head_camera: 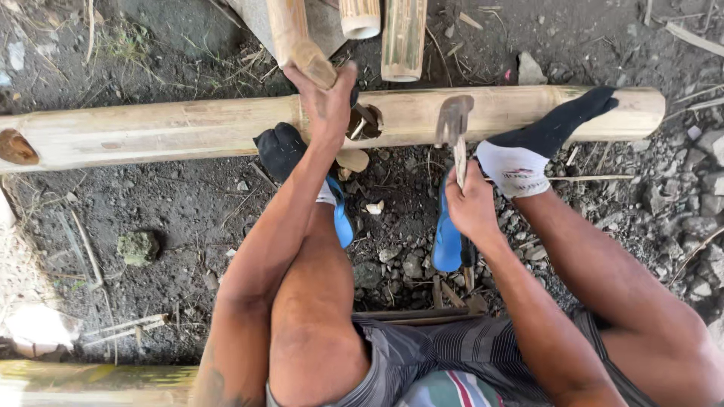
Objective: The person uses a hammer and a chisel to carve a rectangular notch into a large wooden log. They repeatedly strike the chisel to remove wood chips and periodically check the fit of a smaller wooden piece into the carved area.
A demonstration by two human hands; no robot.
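in the head view, the left hand (326, 102) has its fingers wrapped tight around a slim bamboo piece (298, 41) at the notch (365, 122) in the long bamboo pole (188, 128) lying across the dirt. right of it, the right hand (472, 203) clenches the handle of a hatchet (453, 124), its blade against the pole's near side.

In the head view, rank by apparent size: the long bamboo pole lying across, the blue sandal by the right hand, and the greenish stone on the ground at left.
1. Long bamboo pole, spanning almost the whole frame.
2. Blue sandal, partly hidden by the right hand.
3. Greenish stone, smallest.
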